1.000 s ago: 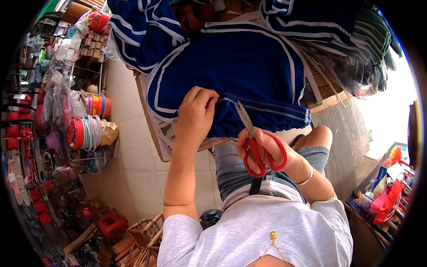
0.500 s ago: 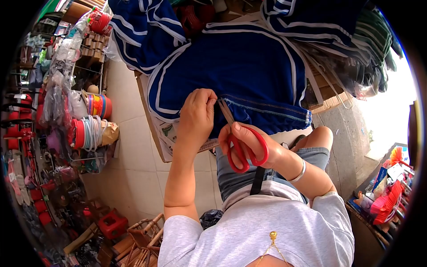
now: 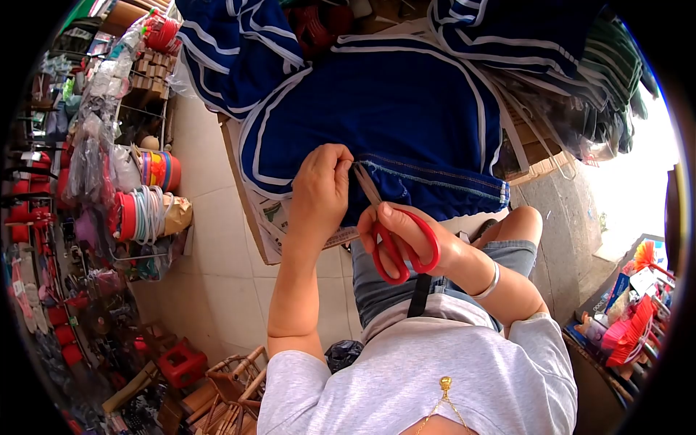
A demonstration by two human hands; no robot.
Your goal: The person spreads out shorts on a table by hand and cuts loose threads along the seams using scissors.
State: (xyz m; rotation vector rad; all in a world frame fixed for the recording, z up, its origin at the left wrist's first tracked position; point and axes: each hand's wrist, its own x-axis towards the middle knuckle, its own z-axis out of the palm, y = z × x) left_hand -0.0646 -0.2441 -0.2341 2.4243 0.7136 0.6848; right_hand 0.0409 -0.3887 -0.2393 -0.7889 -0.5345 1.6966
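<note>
Blue cloth with white stripes (image 3: 391, 101) lies spread over a cardboard-covered surface. At its near edge, my left hand (image 3: 321, 185) pinches the cloth at a stitched seam (image 3: 435, 174). My right hand (image 3: 406, 235) holds scissors with red handles (image 3: 433, 250), fingers through the loops. The blades point up and left to the seam, close beside my left fingertips. Whether the blade tips touch thread is too small to tell.
More striped blue cloth lies at the back left (image 3: 239, 58) and back right (image 3: 507, 36). Goods fill shelves on the left, with a red stool (image 3: 183, 364) below. A box of brightly coloured items (image 3: 631, 326) stands at the right.
The scissors' handles and my right hand have shifted very slightly to the right. My left hand keeps its hold on the cloth.
</note>
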